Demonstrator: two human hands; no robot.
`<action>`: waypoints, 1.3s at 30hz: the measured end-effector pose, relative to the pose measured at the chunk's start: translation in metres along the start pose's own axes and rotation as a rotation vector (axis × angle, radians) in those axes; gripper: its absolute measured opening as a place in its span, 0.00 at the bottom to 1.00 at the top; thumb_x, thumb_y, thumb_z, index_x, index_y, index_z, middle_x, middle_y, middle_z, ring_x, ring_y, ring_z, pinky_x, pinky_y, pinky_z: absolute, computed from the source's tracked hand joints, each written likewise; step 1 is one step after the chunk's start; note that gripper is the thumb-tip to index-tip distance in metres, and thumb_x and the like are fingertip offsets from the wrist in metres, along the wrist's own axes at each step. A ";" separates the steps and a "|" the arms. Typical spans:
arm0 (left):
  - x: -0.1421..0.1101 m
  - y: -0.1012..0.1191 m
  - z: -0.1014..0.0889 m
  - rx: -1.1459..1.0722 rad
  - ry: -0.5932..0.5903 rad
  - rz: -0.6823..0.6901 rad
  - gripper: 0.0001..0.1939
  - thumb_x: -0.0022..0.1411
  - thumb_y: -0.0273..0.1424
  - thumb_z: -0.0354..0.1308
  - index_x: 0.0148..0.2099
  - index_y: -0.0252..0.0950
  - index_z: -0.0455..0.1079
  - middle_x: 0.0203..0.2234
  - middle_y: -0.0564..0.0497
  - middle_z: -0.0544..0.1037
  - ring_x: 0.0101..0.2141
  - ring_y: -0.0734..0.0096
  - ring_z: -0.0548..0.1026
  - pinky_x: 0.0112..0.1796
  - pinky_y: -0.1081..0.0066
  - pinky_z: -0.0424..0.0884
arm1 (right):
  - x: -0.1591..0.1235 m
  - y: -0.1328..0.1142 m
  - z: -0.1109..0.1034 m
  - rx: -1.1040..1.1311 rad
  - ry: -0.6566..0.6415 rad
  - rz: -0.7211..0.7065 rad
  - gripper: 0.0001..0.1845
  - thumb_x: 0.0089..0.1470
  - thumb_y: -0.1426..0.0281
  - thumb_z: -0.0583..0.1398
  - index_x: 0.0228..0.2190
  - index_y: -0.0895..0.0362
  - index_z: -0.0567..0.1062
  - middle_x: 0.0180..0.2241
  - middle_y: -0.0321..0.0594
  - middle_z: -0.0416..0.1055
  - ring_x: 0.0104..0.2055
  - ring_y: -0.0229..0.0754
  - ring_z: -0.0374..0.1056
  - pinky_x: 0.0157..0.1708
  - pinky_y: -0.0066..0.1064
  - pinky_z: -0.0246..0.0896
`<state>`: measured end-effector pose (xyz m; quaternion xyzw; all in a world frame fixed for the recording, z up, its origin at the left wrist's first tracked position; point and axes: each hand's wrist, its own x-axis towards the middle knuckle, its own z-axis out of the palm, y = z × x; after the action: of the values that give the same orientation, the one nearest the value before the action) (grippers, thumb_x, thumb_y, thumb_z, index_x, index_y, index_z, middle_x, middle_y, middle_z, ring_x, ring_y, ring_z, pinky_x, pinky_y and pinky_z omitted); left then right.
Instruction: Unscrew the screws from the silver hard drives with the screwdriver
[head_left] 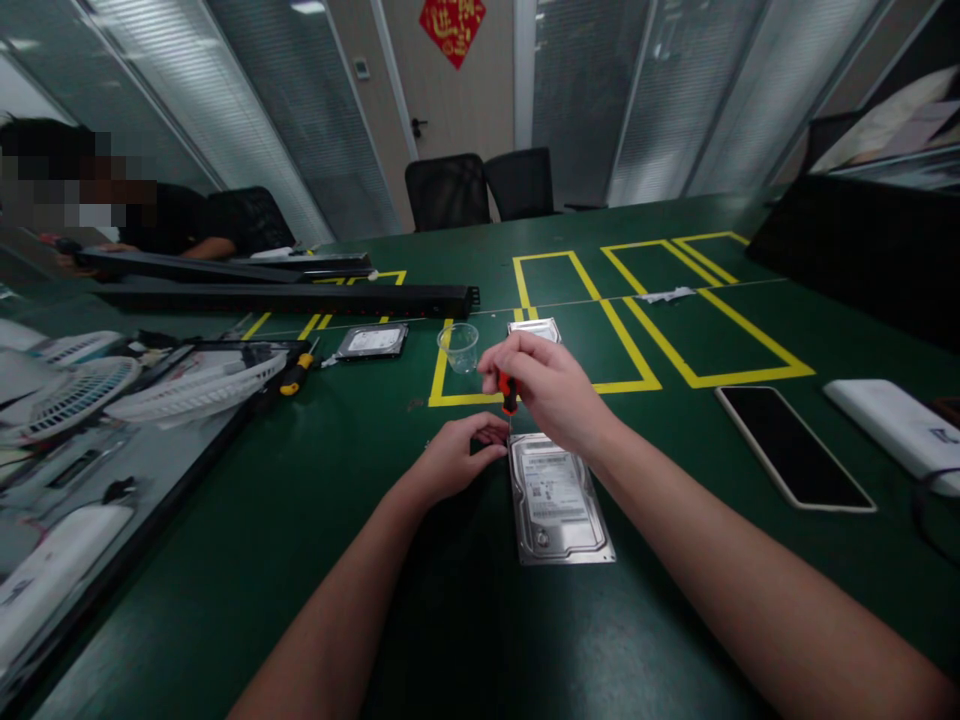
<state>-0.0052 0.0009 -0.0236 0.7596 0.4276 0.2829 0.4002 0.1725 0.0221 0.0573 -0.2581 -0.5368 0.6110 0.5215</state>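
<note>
A silver hard drive (559, 500) with a white label lies flat on the green table in front of me. My right hand (544, 385) is closed around the red and black handle of a screwdriver (509, 393), held upright. Its thin shaft points down at the drive's far left corner. My left hand (465, 455) rests beside that corner, fingers curled and thumb against the drive's left edge. The screwdriver's tip is too small to make out. Just beyond my hands are a clear plastic cup (459, 350) and another hard drive (536, 328), partly hidden by my right hand.
To the left lie a third drive (373, 341), a yellow and black screwdriver (298, 372) and a tray (225, 430) with white parts. Long black bars (300, 299) lie before a seated person (176, 220). A phone (793, 447) and a white power bank (896, 430) are at right.
</note>
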 end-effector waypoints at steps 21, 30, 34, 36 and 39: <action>-0.001 -0.001 0.000 -0.003 0.011 0.007 0.11 0.65 0.23 0.65 0.49 0.35 0.77 0.43 0.47 0.84 0.42 0.64 0.81 0.48 0.64 0.77 | -0.002 -0.001 0.005 0.091 -0.045 0.027 0.09 0.56 0.68 0.66 0.30 0.53 0.70 0.33 0.35 0.76 0.25 0.34 0.65 0.27 0.31 0.54; 0.000 0.002 0.000 -0.011 0.006 -0.004 0.11 0.65 0.22 0.65 0.49 0.34 0.77 0.43 0.47 0.84 0.42 0.64 0.81 0.48 0.64 0.77 | -0.001 0.001 0.002 0.047 -0.028 -0.022 0.09 0.58 0.69 0.65 0.27 0.55 0.73 0.28 0.35 0.74 0.30 0.37 0.69 0.34 0.32 0.60; -0.001 0.001 0.000 0.004 0.001 0.006 0.10 0.65 0.22 0.65 0.49 0.34 0.77 0.43 0.47 0.84 0.42 0.64 0.81 0.47 0.65 0.77 | -0.002 0.001 0.005 0.094 -0.027 -0.003 0.15 0.54 0.69 0.69 0.29 0.53 0.66 0.30 0.32 0.75 0.23 0.33 0.65 0.25 0.29 0.53; -0.001 0.000 0.000 0.012 0.002 0.013 0.10 0.66 0.23 0.65 0.49 0.34 0.76 0.43 0.47 0.84 0.42 0.64 0.81 0.48 0.65 0.77 | -0.002 0.000 0.005 0.120 -0.054 0.012 0.13 0.57 0.67 0.67 0.30 0.53 0.66 0.30 0.32 0.74 0.21 0.31 0.60 0.23 0.29 0.46; 0.000 -0.001 0.000 0.008 0.008 0.009 0.11 0.66 0.23 0.65 0.50 0.34 0.76 0.43 0.47 0.84 0.42 0.64 0.81 0.48 0.65 0.77 | -0.001 0.000 0.002 0.130 -0.110 -0.017 0.11 0.63 0.65 0.59 0.30 0.56 0.73 0.29 0.35 0.73 0.22 0.33 0.60 0.25 0.32 0.49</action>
<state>-0.0062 0.0010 -0.0247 0.7619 0.4269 0.2858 0.3944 0.1712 0.0208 0.0577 -0.1849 -0.5259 0.6534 0.5121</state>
